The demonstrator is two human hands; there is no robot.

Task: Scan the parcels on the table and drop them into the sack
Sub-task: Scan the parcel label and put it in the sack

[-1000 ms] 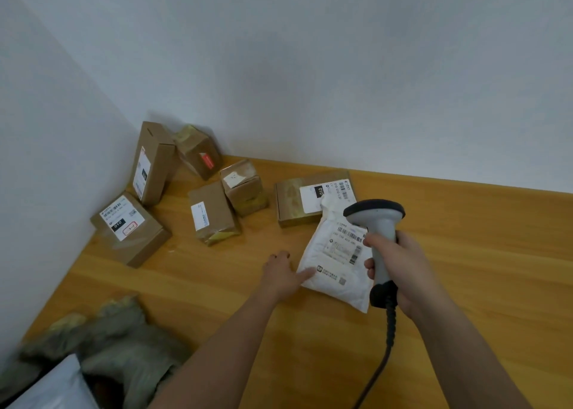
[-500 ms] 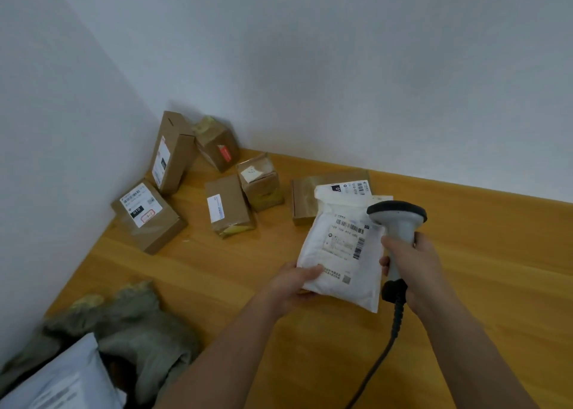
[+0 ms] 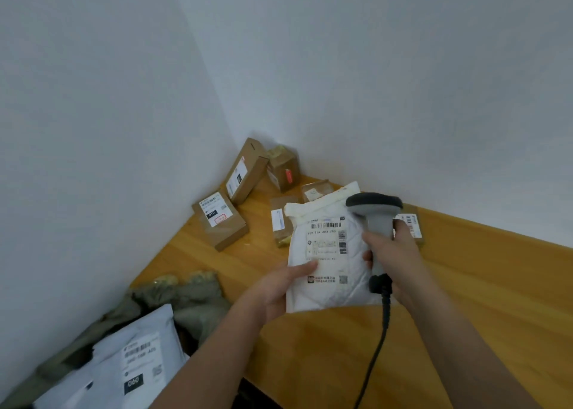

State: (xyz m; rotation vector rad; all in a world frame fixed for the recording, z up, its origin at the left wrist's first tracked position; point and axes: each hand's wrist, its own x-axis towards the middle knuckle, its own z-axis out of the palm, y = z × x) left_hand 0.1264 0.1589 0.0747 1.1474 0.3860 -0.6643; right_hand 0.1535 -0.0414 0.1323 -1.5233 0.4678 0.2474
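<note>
A white padded parcel (image 3: pixel 325 253) with a barcode label is lifted off the wooden table (image 3: pixel 465 284), label facing me. My left hand (image 3: pixel 280 287) grips its lower left edge, thumb on the front. My right hand (image 3: pixel 392 253) grips the grey handle of a barcode scanner (image 3: pixel 376 213), whose dark head sits just right of the parcel's top. The scanner's black cable (image 3: pixel 376 346) hangs down. An olive sack (image 3: pixel 186 297) lies open at the lower left, with a white mailer (image 3: pixel 133 356) inside it.
Several brown cardboard boxes lie in the table's far corner: a labelled flat one (image 3: pixel 220 219), a tall one (image 3: pixel 245 173) leaning on the wall, a small one (image 3: pixel 283 169), and another (image 3: pixel 410 222) behind my right hand. White walls close the left and back.
My left hand has taken the white parcel at its edge and lifted it off the table towards me. The scanner has stayed beside its top right. The view has swung left.
</note>
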